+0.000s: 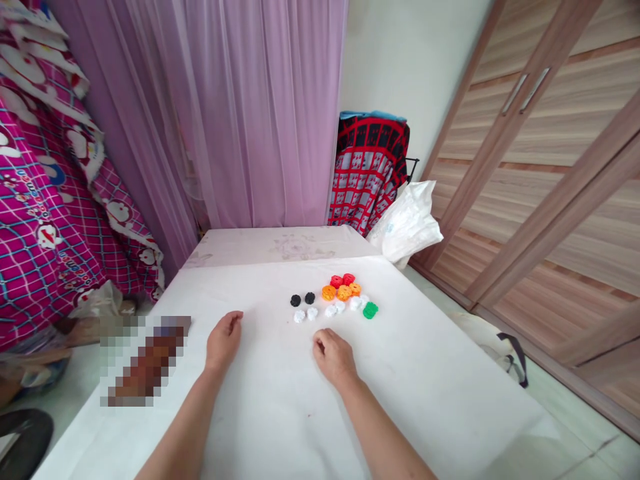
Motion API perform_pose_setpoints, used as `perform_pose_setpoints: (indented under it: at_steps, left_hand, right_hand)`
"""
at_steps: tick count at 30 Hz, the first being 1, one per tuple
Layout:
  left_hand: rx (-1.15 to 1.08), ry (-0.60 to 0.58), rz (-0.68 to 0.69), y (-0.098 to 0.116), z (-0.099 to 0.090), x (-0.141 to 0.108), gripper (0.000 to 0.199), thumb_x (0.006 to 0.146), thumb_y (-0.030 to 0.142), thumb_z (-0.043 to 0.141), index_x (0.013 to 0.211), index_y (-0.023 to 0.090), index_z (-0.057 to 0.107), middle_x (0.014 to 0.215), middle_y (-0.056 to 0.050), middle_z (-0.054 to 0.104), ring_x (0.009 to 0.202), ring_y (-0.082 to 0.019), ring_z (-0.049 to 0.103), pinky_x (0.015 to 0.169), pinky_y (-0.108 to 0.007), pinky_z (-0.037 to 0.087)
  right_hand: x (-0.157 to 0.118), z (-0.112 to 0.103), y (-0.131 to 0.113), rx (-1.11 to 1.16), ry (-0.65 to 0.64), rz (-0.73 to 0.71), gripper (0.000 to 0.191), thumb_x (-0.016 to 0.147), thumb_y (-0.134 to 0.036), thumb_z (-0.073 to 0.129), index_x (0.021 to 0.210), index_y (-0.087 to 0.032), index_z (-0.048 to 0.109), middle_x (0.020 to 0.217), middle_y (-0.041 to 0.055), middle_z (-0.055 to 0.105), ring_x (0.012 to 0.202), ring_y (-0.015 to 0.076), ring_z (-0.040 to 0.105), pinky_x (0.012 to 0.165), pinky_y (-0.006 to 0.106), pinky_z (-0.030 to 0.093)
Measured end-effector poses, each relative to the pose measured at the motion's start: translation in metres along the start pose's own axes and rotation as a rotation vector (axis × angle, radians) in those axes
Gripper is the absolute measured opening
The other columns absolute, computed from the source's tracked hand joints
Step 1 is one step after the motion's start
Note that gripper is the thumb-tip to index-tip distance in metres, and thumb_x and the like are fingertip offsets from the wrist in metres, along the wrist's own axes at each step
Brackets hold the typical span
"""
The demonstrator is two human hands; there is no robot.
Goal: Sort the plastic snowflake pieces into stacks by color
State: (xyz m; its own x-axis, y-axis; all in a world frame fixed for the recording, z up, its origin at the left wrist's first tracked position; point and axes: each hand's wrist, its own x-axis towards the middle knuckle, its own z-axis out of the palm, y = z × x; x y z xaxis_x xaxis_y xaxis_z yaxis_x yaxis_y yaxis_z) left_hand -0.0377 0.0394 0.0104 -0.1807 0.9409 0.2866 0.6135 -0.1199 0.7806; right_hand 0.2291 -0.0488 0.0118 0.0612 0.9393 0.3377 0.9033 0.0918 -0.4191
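Note:
Both hands rest on the white table (pixel 270 400). My left hand (pixel 224 341) is loosely closed, its fingers curled in; I see nothing in it. To the right, my right hand (pixel 335 355) is curled into a loose fist with nothing visible in it. Beyond it lie small, round, crinkled pieces like rosettes. Two black pieces (pixel 303 299) lie behind white pieces (pixel 305 315). More white pieces (pixel 335 309) lie to their right, below three orange pieces (pixel 344 292). Two red pieces (pixel 343 280) are at the back, and a green piece (pixel 370 310) is rightmost. Neither hand touches them.
A blurred-out brownish item (pixel 150 363) lies at the table's left edge. A patterned cloth (pixel 300 245) covers the far end. White bag (pixel 407 223), red-checked fabric (pixel 365 167) and purple curtain (pixel 270 113) stand behind; a wooden wardrobe (pixel 540 200) is on the right.

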Motion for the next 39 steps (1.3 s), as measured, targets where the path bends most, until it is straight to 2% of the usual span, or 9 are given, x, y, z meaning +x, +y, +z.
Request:
perform_pose_setpoints:
  at_steps: [6,15,20,24,27,29,32,34,39]
  left_hand:
    - [0.307,-0.116,0.294,0.013,0.002,-0.015,0.032,0.079,0.029,0.041,0.093,0.02,0.069,0.102,-0.011,0.072,0.103,-0.028,0.063,0.097,-0.043,0.047]
    - [0.58,-0.059,0.329,0.011,0.017,-0.039,0.045,0.089,0.038,0.037,0.114,0.013,0.065,0.125,-0.016,0.064,0.118,-0.032,0.057,0.103,-0.046,0.042]
    - [0.608,-0.075,0.303,0.013,0.018,-0.047,0.045,0.09,0.038,0.039,0.122,0.017,0.062,0.132,-0.015,0.061,0.124,-0.032,0.053,0.105,-0.05,0.039]
    - [0.627,-0.095,0.304,0.013,0.018,-0.048,0.046,0.09,0.038,0.041,0.127,0.018,0.059,0.137,-0.015,0.057,0.129,-0.03,0.049,0.108,-0.052,0.035]
    - [0.626,-0.105,0.304,0.01,0.02,-0.049,0.049,0.09,0.042,0.041,0.129,0.018,0.058,0.139,-0.015,0.055,0.131,-0.032,0.047,0.108,-0.054,0.034]
    - [0.624,-0.112,0.297,0.009,0.025,-0.049,0.052,0.09,0.045,0.041,0.131,0.017,0.056,0.141,-0.016,0.053,0.133,-0.033,0.045,0.11,-0.056,0.031]
    - [0.609,-0.13,0.283,0.016,0.039,-0.048,0.061,0.09,0.052,0.04,0.137,0.015,0.051,0.144,-0.017,0.049,0.136,-0.033,0.041,0.113,-0.055,0.027]
    - [0.579,-0.136,0.283,0.024,0.054,-0.046,0.069,0.089,0.058,0.039,0.142,0.013,0.044,0.147,-0.018,0.045,0.138,-0.033,0.039,0.114,-0.054,0.024]
    - [0.494,-0.144,0.354,0.042,0.093,-0.036,0.079,0.087,0.062,0.042,0.148,0.013,0.032,0.153,-0.02,0.035,0.141,-0.033,0.033,0.114,-0.053,0.026]
  right_hand:
    - [-0.001,-0.004,-0.003,-0.012,-0.029,-0.025,0.017,0.08,-0.01,0.052,0.081,-0.022,0.063,0.081,-0.0011,0.065,0.077,0.0129,0.057,0.07,0.022,0.036]
    - [-0.015,-0.014,-0.006,0.009,-0.095,-0.223,0.014,0.081,-0.016,0.057,0.088,-0.024,0.066,0.091,0.0016,0.063,0.089,0.0175,0.056,0.078,0.026,0.04]
    - [-0.019,-0.017,0.004,0.217,-0.065,-0.203,0.02,0.082,-0.014,0.052,0.089,-0.024,0.067,0.091,0.0024,0.066,0.088,0.0165,0.058,0.082,0.027,0.044]
    - [-0.013,-0.026,0.046,0.406,0.235,-0.031,0.024,0.088,-0.024,0.042,0.092,-0.023,0.067,0.093,0.006,0.069,0.088,0.0174,0.062,0.084,0.03,0.047]
    - [0.001,-0.036,0.1,0.468,0.466,0.294,0.034,0.086,-0.045,0.044,0.094,-0.022,0.067,0.099,0.0089,0.07,0.089,0.0204,0.063,0.077,0.031,0.05]
    - [0.016,-0.042,0.139,0.503,0.59,0.508,0.047,0.081,-0.056,0.045,0.099,-0.019,0.067,0.106,0.012,0.07,0.098,0.0233,0.062,0.083,0.033,0.05]
    - [0.049,-0.047,0.185,0.603,0.637,0.644,0.067,0.077,-0.065,0.04,0.113,-0.014,0.064,0.118,0.0148,0.066,0.106,0.0244,0.061,0.09,0.034,0.049]
    - [0.074,-0.045,0.201,0.672,0.623,0.677,0.075,0.078,-0.067,0.035,0.121,-0.012,0.062,0.126,0.0152,0.062,0.113,0.0246,0.059,0.095,0.034,0.047]
    - [0.129,-0.034,0.201,0.744,0.46,0.573,0.08,0.083,-0.069,0.026,0.129,-0.012,0.06,0.138,0.0138,0.054,0.129,0.0247,0.048,0.109,0.037,0.036]
